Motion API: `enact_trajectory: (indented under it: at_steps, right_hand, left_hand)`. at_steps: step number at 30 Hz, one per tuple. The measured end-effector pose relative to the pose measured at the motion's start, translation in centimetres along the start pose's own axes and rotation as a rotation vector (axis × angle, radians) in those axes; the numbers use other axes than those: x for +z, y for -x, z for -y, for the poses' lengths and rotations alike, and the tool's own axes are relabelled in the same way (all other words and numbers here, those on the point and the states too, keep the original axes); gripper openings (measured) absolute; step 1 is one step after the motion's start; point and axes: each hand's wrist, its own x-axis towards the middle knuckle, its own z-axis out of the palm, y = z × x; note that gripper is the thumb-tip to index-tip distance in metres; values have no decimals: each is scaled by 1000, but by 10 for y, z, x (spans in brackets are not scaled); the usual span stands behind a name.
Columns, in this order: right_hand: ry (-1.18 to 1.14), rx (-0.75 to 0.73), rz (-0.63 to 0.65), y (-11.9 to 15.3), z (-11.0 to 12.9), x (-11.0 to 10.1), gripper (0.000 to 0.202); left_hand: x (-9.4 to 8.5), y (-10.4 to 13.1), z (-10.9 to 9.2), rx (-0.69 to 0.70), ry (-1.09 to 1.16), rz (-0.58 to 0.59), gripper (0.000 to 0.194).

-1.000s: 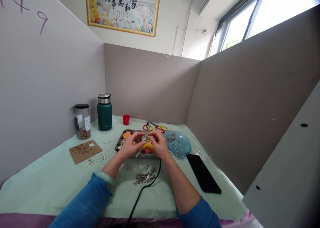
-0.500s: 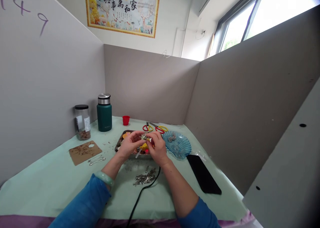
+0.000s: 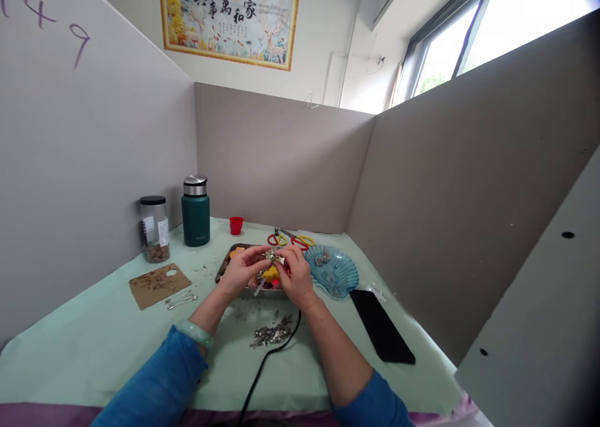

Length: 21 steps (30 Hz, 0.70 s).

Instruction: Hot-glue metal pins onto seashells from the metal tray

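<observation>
My left hand (image 3: 241, 271) and my right hand (image 3: 296, 278) meet over a metal tray (image 3: 226, 271). Between their fingertips they grip a small, shiny, silvery-gold ornament (image 3: 270, 256), too small to make out exactly. Colourful bits lie in the tray below, among them a yellow piece (image 3: 270, 273); my hands cover part of it. On the cloth nearer to me is a pile of small silver metal clips or findings (image 3: 272, 333). To the right of my right hand, a blue shell-shaped dish (image 3: 340, 274) holds several small, shiny pieces (image 3: 322, 259).
Scissors (image 3: 297, 238) lie behind the tray, near a red cup (image 3: 236, 226). At left stand a green flask (image 3: 195, 214) and a jar (image 3: 155, 230), with brown cardboard (image 3: 159, 286) and safety pins (image 3: 182, 299) before them. A black phone (image 3: 382, 327) lies right; a black cable (image 3: 267, 358) crosses the front.
The ornament has turned slightly between my fingertips. Both hands keep nearly the same place over the tray, and the other things have not moved.
</observation>
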Motion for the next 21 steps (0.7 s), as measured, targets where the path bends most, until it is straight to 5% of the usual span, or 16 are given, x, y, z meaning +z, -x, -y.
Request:
enact_trajectory:
  at_steps: [21]
  right_hand:
    - [53,-3,-46,3,-6,2,21]
  left_hand:
    - [1,0,3,75,130,-27,39]
